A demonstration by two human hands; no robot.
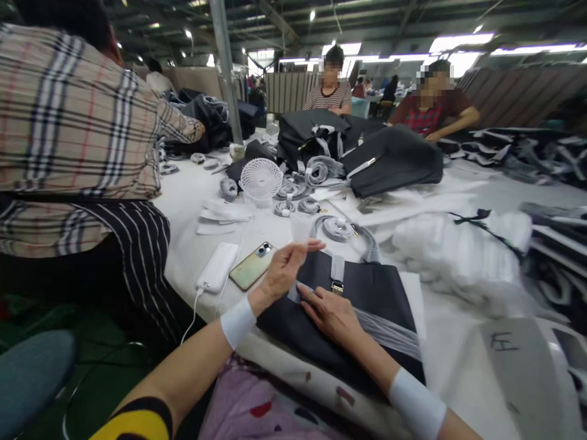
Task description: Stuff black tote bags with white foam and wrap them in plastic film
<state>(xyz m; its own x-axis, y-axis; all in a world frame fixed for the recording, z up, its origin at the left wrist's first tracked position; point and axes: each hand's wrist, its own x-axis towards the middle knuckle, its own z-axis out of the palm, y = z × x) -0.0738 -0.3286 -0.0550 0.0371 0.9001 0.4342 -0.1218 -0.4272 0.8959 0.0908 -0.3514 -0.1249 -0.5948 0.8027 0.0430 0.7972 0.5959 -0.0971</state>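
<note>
A dark handbag lies flat on the table in front of me, its gold buckle at the top middle and its handle wrapped in clear film. Along the bag's upper left edge is my left hand, its fingers stretched out and the hand turned on its side; part of its underside is hidden. My right hand rests on the bag's front, fingers extended, with fingertips at a strip of clear plastic wrap that crosses the front. White bands cover both wrists.
Left of the bag lie a phone and a white power bank with a cable. A white fan, rolled straps and more dark bags stand beyond. Co-workers sit left and across; white padding lies right.
</note>
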